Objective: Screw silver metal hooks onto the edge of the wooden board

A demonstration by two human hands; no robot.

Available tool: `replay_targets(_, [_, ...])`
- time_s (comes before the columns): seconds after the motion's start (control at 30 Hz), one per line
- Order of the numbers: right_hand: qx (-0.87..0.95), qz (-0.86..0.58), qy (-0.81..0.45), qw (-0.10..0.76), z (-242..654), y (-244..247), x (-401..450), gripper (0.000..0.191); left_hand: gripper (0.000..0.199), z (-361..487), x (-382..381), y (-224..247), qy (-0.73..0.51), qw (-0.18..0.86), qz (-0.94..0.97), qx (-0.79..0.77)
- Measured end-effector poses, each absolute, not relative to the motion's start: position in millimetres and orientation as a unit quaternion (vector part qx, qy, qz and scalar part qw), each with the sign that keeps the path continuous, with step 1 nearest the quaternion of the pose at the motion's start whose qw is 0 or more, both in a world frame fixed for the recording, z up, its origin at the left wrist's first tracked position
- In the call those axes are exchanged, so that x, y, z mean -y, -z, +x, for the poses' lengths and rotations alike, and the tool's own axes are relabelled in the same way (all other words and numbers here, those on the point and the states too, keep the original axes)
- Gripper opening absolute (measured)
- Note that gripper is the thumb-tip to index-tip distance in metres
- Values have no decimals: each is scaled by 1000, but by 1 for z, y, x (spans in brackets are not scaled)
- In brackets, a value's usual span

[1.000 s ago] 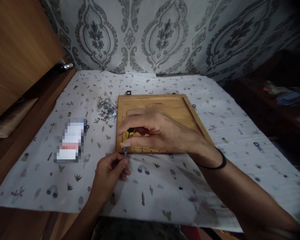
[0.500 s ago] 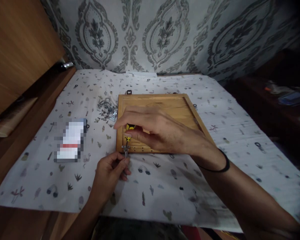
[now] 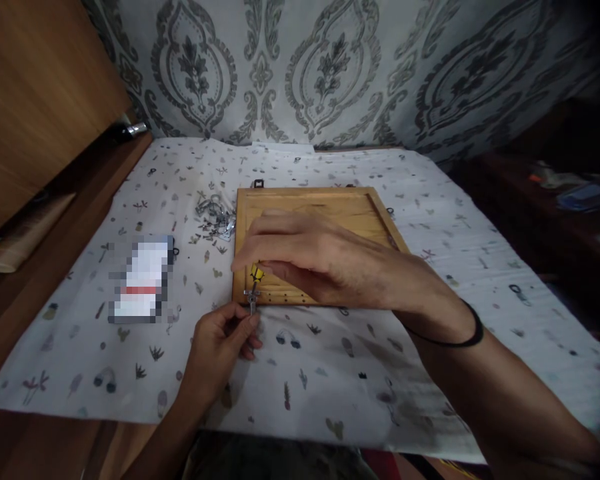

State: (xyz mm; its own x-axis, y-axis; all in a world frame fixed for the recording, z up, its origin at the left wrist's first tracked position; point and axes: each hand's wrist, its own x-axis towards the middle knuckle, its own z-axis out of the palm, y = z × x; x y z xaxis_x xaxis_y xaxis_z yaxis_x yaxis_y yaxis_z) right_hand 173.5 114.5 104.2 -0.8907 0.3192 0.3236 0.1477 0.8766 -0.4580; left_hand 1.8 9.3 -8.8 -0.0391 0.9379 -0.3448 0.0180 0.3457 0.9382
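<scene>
A wooden panel (image 3: 325, 199) with a raised frame lies flat on the patterned cloth. My right hand (image 3: 300, 257) is closed around the yellow-and-black handle of a screwdriver (image 3: 257, 272), whose shaft points down at the panel's near left corner. At that corner sits a metal hinge (image 3: 252, 297), and the screwdriver's tip meets it. The thumb and fingers of my left hand (image 3: 225, 340) pinch the hinge's near end, which reaches past the panel's edge. Small dark holes run along the near edge of the frame.
Loose metal hardware and screws (image 3: 217, 219) lie in a pile left of the panel. A blurred-out phone-like object (image 3: 141, 280) rests farther left on the cloth (image 3: 300, 373). A wooden cabinet (image 3: 45, 87) stands on the left, and a patterned wall (image 3: 330, 67) rises behind.
My right hand has turned on the screwdriver and shifted slightly, with its wrist moving a little to the right and down. My left hand and the hinge have stayed in place.
</scene>
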Motion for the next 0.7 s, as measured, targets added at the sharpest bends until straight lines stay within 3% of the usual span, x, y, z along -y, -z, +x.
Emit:
replay_targets(0.3, [927,-130,-217,276,171,-94,-115,13,34,1,-10,8,-403,569,398,-596])
replay_targets(0.7, [911,-142,-201,331,165,-83,-116,11,33,1,-10,7,-400,564,409,-596])
